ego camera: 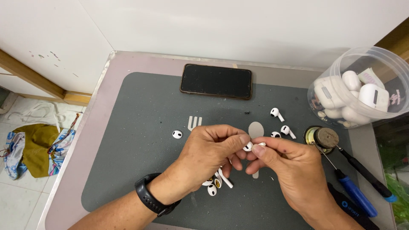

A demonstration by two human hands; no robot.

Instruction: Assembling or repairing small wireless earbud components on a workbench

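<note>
While both hands pinch one white earbud [252, 146] above the mat [140, 127], left hand [208, 153] should steady it as right hand [289, 168] works gently

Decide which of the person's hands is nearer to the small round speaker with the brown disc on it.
Right. The right hand sits just below-left of the round speaker, while the left hand lies farther left across the grey mat.

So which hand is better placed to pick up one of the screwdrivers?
The right hand, probably. Both screwdrivers lie on the right side of the mat, just past it, while the left hand would have to cross over. Both hands pinch the white earbud piece.
</note>
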